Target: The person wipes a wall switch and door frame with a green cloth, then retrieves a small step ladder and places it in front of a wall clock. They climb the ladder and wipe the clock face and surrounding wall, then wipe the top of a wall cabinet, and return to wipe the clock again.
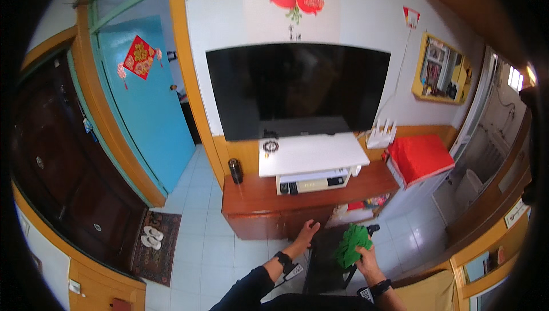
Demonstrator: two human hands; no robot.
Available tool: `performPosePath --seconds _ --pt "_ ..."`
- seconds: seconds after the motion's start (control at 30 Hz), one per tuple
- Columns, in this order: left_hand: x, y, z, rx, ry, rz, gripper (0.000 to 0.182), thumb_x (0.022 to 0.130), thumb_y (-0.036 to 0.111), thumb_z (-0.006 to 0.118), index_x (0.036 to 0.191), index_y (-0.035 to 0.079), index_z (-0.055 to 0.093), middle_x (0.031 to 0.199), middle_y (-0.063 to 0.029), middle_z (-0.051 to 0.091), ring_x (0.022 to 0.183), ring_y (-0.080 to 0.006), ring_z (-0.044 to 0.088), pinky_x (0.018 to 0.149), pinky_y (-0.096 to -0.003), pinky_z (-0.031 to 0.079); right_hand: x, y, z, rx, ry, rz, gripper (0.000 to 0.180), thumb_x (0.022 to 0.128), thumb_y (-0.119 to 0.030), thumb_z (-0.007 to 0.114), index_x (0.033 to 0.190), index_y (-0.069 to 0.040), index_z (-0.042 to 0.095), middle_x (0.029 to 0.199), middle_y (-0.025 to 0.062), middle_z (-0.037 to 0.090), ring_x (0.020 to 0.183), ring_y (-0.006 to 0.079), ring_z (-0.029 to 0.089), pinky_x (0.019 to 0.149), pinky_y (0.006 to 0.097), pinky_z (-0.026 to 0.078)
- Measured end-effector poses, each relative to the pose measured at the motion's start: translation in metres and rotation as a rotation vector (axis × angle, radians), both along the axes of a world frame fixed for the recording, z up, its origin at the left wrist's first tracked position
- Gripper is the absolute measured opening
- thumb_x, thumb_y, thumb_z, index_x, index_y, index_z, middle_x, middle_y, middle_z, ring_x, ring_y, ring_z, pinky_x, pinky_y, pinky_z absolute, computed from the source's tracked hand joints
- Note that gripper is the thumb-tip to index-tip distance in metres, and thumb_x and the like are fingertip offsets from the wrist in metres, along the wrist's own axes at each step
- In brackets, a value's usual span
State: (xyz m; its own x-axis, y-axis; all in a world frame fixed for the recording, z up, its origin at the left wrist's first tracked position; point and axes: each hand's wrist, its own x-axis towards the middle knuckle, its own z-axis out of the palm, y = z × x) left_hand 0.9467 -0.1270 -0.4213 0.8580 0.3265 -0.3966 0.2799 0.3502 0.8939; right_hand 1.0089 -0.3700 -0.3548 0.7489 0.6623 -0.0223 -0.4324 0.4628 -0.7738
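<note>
My right hand (366,259) grips a crumpled green cloth (352,244) above a dark low table (319,264). My left hand (307,231) is held out near the table's left edge, its fingers apart and nothing in them. Both wrists wear black bands with printed tags. Ahead stands a reddish-brown wooden cabinet (253,201) with a white shelf stand (309,152) on it. A beaded bracelet (270,146) lies on the stand, and a dark cylindrical container (235,171) stands at the cabinet's left end.
A large television (300,92) is behind the stand. At the right are a white router (381,136) and a red cloth cover (420,159). White slippers (152,237) lie on a patterned doormat (158,264) at the left, near a blue door (146,113). A tan-covered seat (429,294) is at lower right.
</note>
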Motion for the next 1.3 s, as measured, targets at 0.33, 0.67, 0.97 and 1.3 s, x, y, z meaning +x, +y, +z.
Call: performPosePath --seconds 0.33,0.67,0.97,1.3 --pt "0.031 0.020 -0.137 -0.042 0.203 0.072 0.104 0.073 0.049 0.076 0.149 0.021 0.012 0.152 -0.0142 0.021 0.135 -0.0356 0.027 0.098 -0.0630 0.025 -0.010 -0.078 -0.027 -0.215 0.065 -0.153 0.051 0.082 0.002 0.053 0.131 -0.004 0.042 0.115 0.0092 0.057 0.104 0.0213 0.058 0.090 0.0367 0.049" --pt "0.055 -0.003 -0.204 -0.084 0.352 0.238 0.062 0.069 0.025 0.082 0.124 0.013 0.056 0.101 -0.0109 0.065 0.096 -0.0300 0.060 0.076 -0.0579 0.050 0.003 -0.126 -0.056 -0.310 0.139 -0.130 0.057 0.082 -0.006 0.063 0.134 -0.007 0.040 0.120 0.0096 0.054 0.111 0.0253 0.054 0.095 0.0419 0.047" --pt "0.038 -0.008 -0.190 0.363 0.528 0.360 0.018 0.063 0.016 0.077 0.077 0.008 0.069 0.072 -0.0045 0.065 0.064 -0.0195 0.062 0.048 -0.0365 0.053 0.028 -0.134 -0.072 -0.337 0.128 -0.065 0.055 0.082 -0.005 0.062 0.134 -0.008 0.042 0.120 0.0080 0.054 0.111 0.0240 0.054 0.095 0.0407 0.046" --pt "-0.009 0.022 -0.180 0.381 0.495 0.452 0.018 0.062 0.018 0.078 0.074 0.007 0.070 0.066 -0.0071 0.066 0.049 -0.0180 0.060 0.039 -0.0300 0.046 0.028 -0.145 -0.076 -0.342 0.142 -0.129 0.056 0.083 -0.008 0.059 0.136 -0.006 0.040 0.121 0.0099 0.052 0.111 0.0240 0.054 0.095 0.0406 0.046"
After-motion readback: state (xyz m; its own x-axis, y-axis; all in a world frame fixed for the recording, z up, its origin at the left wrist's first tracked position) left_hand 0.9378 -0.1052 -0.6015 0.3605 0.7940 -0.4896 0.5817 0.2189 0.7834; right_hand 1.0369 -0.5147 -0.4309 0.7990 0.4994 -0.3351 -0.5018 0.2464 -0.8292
